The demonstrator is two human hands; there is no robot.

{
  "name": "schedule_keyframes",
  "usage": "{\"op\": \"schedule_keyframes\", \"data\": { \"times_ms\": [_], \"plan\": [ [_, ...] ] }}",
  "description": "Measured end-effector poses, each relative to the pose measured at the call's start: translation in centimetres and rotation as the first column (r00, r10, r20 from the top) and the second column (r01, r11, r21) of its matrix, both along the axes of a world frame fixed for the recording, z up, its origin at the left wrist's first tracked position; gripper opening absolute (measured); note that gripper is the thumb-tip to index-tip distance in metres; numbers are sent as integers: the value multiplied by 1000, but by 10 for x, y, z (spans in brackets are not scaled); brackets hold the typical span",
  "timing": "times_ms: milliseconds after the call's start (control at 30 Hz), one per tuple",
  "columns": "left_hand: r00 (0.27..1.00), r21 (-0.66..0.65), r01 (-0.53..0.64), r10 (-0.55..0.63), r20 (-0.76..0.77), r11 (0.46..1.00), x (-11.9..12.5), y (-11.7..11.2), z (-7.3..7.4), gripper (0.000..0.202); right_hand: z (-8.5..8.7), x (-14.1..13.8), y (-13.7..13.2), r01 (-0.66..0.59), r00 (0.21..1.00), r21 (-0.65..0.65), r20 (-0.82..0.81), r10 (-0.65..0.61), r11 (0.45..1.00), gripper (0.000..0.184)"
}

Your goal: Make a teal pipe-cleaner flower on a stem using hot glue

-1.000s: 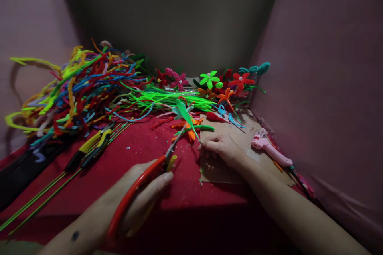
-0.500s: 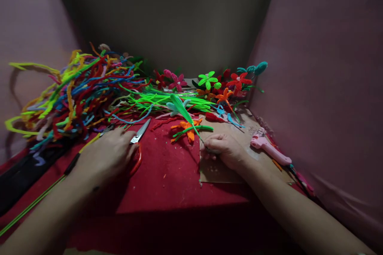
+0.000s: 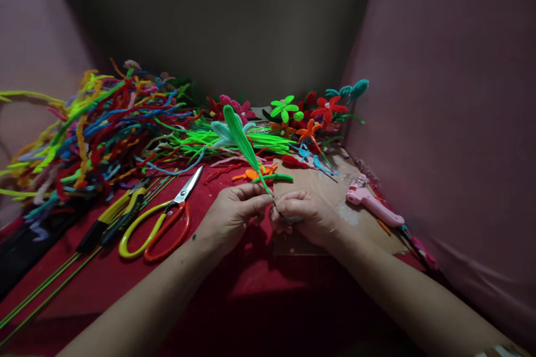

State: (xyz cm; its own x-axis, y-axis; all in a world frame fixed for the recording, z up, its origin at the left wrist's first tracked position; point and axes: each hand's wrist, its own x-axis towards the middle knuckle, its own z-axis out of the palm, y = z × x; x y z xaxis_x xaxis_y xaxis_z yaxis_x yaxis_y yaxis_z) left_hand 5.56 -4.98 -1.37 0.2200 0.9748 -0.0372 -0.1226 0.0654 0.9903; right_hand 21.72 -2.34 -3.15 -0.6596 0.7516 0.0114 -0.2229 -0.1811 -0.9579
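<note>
My left hand (image 3: 232,215) and my right hand (image 3: 304,213) meet over the red cloth (image 3: 234,284), both pinched on the thin stem of a green pipe-cleaner leaf (image 3: 239,136) that rises up and to the left, with a pale blue petal piece behind it. The red and yellow scissors (image 3: 161,217) lie shut on the cloth just left of my left hand, apart from it. An orange pipe-cleaner flower (image 3: 257,173) lies right behind my fingers.
A big tangle of coloured pipe cleaners (image 3: 92,128) fills the back left. Finished flowers (image 3: 310,114) stand at the back right. A pink glue gun (image 3: 371,203) lies on cardboard (image 3: 330,184) to the right. Yellow-handled pliers (image 3: 111,217) and green wires (image 3: 46,290) lie left.
My left hand set the scissors down on the cloth and came right to join my right hand on the green leaf stem. The leaf tilted up and leftward.
</note>
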Motion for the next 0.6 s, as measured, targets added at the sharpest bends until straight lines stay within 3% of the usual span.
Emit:
{"op": "schedule_keyframes", "data": {
  "times_ms": [133,233,300,400,467,533,600],
  "plan": [
    [998,110,-63,65,-17,992,6,-2,-2,17,7,-2,-5,123,989,98,76,-131,988,18],
    [983,142,-151,164,-81,978,11,-2,-2,18,10,-5,-11,221,947,320,155,-281,921,21],
    [960,161,-198,224,-167,967,12,-2,-1,17,9,-7,-15,265,892,546,175,-417,795,21],
    [894,259,-232,311,-323,938,13,0,2,13,4,-9,-16,231,767,856,133,-628,464,21],
    [845,333,-220,350,-405,917,14,2,4,11,0,-10,-16,132,688,956,101,-718,262,21],
    [805,369,-186,356,-475,911,15,4,7,11,-2,-11,-16,51,644,985,95,-759,167,22],
    [768,400,-164,371,-522,902,14,6,12,9,-1,-10,-15,60,653,980,105,-750,189,22]
  ]
}}
